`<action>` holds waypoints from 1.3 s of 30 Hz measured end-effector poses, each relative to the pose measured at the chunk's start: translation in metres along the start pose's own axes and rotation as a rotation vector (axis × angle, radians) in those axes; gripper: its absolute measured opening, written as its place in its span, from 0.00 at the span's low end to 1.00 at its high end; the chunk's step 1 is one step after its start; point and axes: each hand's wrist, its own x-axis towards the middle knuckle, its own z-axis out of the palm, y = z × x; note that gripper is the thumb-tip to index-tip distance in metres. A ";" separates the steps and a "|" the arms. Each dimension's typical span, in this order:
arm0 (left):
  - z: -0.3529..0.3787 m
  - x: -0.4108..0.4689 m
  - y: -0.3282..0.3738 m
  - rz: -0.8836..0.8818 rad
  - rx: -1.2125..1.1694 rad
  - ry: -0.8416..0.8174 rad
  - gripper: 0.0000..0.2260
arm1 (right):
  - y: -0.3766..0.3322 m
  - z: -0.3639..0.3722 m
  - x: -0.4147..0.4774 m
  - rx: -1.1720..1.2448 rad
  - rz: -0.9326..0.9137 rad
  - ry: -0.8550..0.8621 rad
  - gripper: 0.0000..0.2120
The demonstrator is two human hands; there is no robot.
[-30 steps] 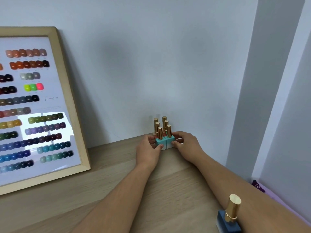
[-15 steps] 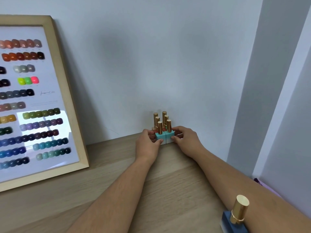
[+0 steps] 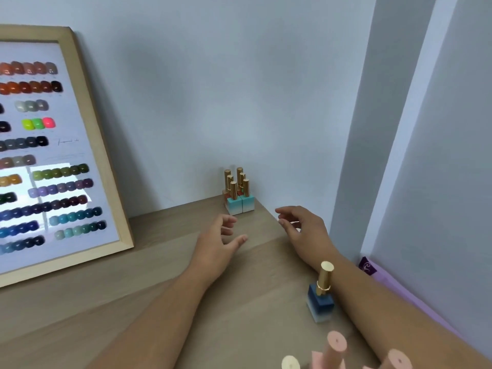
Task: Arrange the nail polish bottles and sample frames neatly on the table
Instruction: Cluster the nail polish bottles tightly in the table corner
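Gold-capped bottles [image 3: 237, 194] clustered at the back of the wooden surface [image 3: 149, 283], against the wall

Both hands hover just in front of them, touching nothing: left hand [image 3: 217, 242] and right hand [image 3: 303, 227] each with a loose, open grip. A dark blue bottle [image 3: 320, 302] stands beside the right forearm; the sample frame [image 3: 80, 145] leans at left

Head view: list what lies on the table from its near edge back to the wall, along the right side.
Pink-capped bottles at the bottom edge → dark blue bottle with a gold cap → right hand, open, level with the left hand → cluster of gold-capped bottles by the wall.
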 end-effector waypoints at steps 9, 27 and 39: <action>-0.023 -0.106 0.024 0.086 -0.142 -0.146 0.09 | -0.021 -0.063 -0.088 0.038 0.085 0.130 0.10; -0.001 -0.156 0.064 0.143 -0.233 -0.552 0.13 | -0.064 -0.118 -0.224 0.129 0.185 -0.132 0.14; 0.005 -0.142 0.055 0.136 -0.264 -0.619 0.11 | -0.053 -0.104 -0.210 0.076 0.204 -0.086 0.08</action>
